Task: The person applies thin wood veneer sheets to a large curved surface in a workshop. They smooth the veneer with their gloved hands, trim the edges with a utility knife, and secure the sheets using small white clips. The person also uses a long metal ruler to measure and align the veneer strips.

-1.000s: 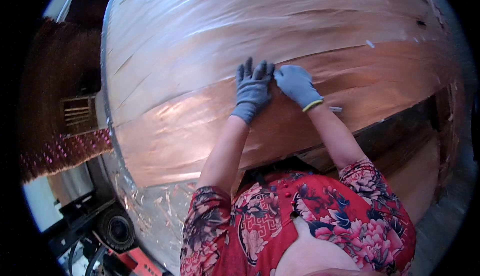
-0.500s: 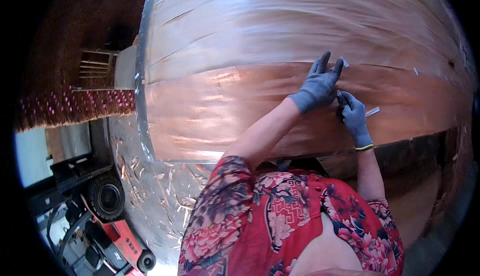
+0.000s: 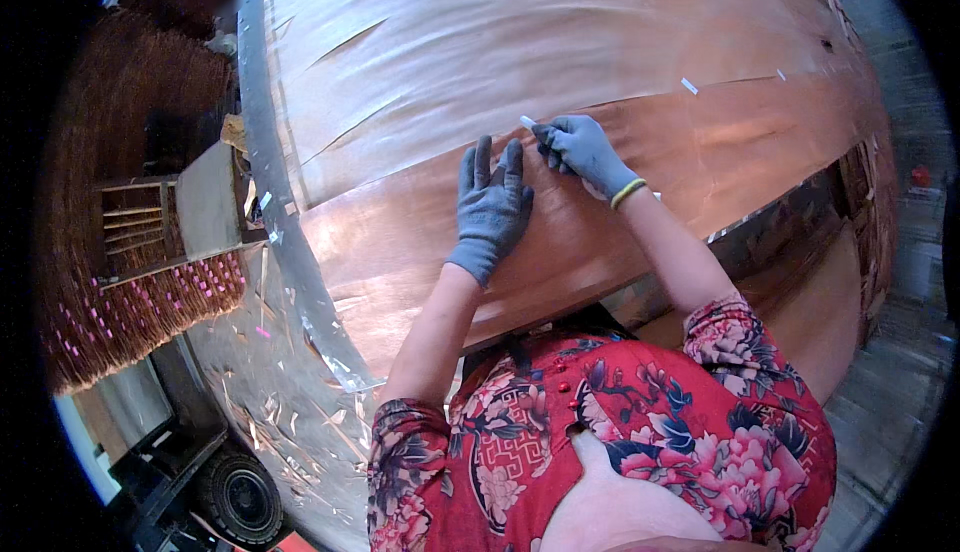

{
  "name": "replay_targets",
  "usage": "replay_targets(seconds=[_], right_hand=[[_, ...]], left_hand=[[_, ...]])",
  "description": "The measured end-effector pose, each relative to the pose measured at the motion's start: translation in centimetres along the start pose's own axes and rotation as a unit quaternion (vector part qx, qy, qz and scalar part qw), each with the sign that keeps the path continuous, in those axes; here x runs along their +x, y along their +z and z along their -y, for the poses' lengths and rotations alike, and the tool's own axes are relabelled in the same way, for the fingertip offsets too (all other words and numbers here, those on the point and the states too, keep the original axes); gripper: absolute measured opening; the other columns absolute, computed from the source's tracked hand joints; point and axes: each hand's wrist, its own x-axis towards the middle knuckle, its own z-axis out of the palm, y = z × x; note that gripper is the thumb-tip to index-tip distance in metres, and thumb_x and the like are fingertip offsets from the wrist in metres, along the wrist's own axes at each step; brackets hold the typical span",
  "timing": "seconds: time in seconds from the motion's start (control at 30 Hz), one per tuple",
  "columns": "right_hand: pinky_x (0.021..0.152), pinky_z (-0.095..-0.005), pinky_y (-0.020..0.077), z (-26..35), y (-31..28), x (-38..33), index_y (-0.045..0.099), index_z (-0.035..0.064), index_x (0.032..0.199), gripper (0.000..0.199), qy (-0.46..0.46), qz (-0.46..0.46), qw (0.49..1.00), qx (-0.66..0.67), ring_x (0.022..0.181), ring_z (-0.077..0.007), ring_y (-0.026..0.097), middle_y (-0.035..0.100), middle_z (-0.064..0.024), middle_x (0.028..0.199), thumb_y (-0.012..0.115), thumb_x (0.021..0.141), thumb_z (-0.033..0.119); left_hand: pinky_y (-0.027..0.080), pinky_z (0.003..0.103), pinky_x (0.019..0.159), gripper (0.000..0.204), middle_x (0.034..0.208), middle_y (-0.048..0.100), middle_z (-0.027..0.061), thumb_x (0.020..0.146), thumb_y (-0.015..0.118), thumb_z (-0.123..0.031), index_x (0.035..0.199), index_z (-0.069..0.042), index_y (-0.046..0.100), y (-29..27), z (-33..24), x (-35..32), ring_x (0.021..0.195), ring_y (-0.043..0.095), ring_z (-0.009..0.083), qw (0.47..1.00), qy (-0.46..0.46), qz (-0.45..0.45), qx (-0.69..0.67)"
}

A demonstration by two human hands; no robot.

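Observation:
Both my hands wear grey gloves over a wide, thin reddish-brown sheet [image 3: 400, 222] that looks like wood veneer. Its far edge meets a paler, wrinkled sheet [image 3: 480, 42] along a slanting seam. My left hand [image 3: 492, 207] rests palm down on the reddish sheet, fingers spread toward the seam. Just right of it, my right hand [image 3: 580, 152] pinches a small white strip of tape [image 3: 528, 123] at the seam. Other white tape pieces [image 3: 689, 85] lie farther right along the seam. Something pale shows partly under my right palm.
A grey border [image 3: 262, 102] edges the sheets on the left. Beyond it, wood scraps litter the floor [image 3: 290, 392]. Stacked brown sheets with pink marks [image 3: 150, 302] stand at left, above a vehicle's black wheel [image 3: 240, 497]. A dark gap [image 3: 770, 212] runs along the near right edge.
My hands have moved left along the seam and drawn apart. My right hand now reaches the seam with the strip. A white piece stays behind where my left fingers were. The view has turned.

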Motion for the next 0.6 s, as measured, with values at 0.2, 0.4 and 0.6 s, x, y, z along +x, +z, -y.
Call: replay_targets(seconds=[0.2,0.4,0.6], right_hand=[[0.062,-0.0382,0.0481,1.0,0.8,2.5,0.067,0.0001,0.078,0.040,0.037,-0.075,0.964,-0.254,0.069,-0.0286,0.062,0.063,-0.0188,0.075,0.059,0.078,0.039],[0.082,-0.0445,0.0455,1.6,-0.1,2.4,0.066,0.0042,0.091,0.045,-0.026,-0.063,0.879,-0.473,0.093,-0.0390,0.058,0.061,-0.0248,0.093,0.048,0.079,0.043],[0.074,-0.0486,0.0456,0.9,-0.2,-0.4,0.066,0.0090,0.087,0.034,-0.002,-0.020,0.889,-0.457,0.084,-0.0385,0.059,0.063,-0.0204,0.087,0.042,0.085,0.033]], left_hand=[[0.021,0.050,0.106,0.066,0.133,0.040,0.0138,0.071,0.056,-0.015,0.133,-0.006,0.036,0.4,0.3,1.1,0.128,0.027,0.0397,0.996,-0.003,-0.079,-0.043],[0.011,0.056,0.107,0.067,0.135,0.040,0.0074,0.066,0.055,-0.018,0.131,-0.013,0.040,1.9,0.6,3.4,0.130,0.024,0.0394,0.999,0.014,-0.034,-0.024],[0.007,0.059,0.106,0.059,0.136,0.035,0.0103,0.073,0.049,-0.032,0.130,-0.018,0.042,3.4,0.5,4.0,0.132,0.016,0.0410,0.997,-0.008,0.031,0.073]])
